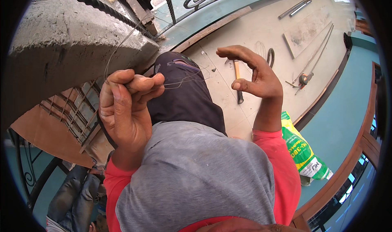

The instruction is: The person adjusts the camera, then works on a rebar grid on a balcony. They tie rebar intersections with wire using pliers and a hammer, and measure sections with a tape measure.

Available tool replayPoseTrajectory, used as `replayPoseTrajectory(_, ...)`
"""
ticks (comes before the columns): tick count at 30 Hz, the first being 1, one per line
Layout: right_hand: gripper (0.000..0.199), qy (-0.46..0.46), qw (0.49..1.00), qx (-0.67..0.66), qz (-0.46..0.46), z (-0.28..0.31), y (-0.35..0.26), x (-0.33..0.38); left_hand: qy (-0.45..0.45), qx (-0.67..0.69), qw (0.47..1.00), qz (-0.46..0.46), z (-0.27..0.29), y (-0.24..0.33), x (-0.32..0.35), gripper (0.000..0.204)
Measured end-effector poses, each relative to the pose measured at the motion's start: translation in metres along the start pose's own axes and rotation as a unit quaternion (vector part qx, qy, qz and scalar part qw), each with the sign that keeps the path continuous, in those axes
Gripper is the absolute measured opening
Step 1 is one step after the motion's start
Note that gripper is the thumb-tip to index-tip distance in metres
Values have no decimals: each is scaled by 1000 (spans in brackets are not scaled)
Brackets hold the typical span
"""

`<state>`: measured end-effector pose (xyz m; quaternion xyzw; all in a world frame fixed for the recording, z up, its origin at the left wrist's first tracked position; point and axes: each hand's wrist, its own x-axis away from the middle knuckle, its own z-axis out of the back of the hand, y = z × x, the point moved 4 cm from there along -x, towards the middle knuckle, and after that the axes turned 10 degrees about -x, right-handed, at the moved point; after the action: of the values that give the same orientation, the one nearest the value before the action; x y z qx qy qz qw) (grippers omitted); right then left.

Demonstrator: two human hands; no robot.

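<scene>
Two hands: both raised before a person in a grey-and-red shirt (pixel 196 179).
Left hand (pixel 124 109): fingers pinched shut on thin grey steel wire (pixel 118 48) that arcs up to the rough concrete block (pixel 69 36).
Right hand (pixel 253 71): open, fingers curled, holding nothing.
Beyond right hand: wooden-handled hammer (pixel 237 81) on the floor.
Below right hand: green-and-yellow sack (pixel 302 150).

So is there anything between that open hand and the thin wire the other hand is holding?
Nothing visible. The left hand pinches the wire, whose free end runs toward the right hand. That hand is open, apart from the wire, with only a clear gap between them.
</scene>
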<state>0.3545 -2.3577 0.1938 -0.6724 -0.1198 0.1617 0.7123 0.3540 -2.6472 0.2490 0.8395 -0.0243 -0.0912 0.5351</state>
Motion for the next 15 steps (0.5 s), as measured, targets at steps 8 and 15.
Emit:
replayPoseTrajectory(8, 47, -47, 939, 94, 327, -81, -78, -103, -74, -114, 990, 26, 21, 36, 22, 35)
replayPoseTrajectory(15, 24, -95, 991, 14, 88, -173, -50, -101, 70, -85, 993, -32, 82, 34, 45, 28)
